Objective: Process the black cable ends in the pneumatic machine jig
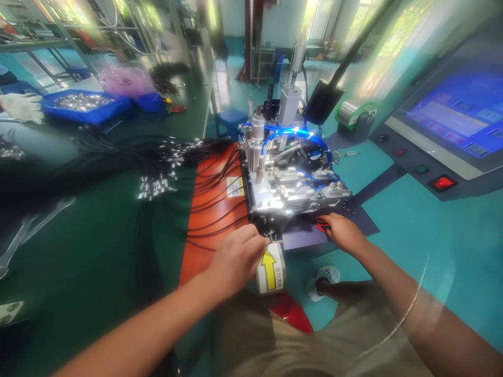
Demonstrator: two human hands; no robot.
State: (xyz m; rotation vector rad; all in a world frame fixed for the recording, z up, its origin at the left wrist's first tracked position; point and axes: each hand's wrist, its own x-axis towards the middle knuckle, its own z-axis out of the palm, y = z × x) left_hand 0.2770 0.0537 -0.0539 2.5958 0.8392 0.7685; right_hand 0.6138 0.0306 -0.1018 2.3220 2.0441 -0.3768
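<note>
My left hand (240,256) is closed in a pinch at the front end of a metal machine (291,178). It grips what looks like a cable end, with thin coloured wires (280,241) just beyond the fingertips. Below it sits a white cover with a yellow arrow (269,269). My right hand (346,233) has its fingers closed on a small tool with red loops (322,224), over a grey plate (304,234); the tool's exact kind is unclear. Several black cables (216,226) run across an orange surface (204,209) into the machine's left side.
Bundled cables with shiny ends (155,186) and wrenches (29,230) lie on the green bench at left. A blue tray of metal parts (82,102) stands farther back, near a co-worker's gloved hand (22,107). A solder spool (356,113) and a control screen (459,112) are at right.
</note>
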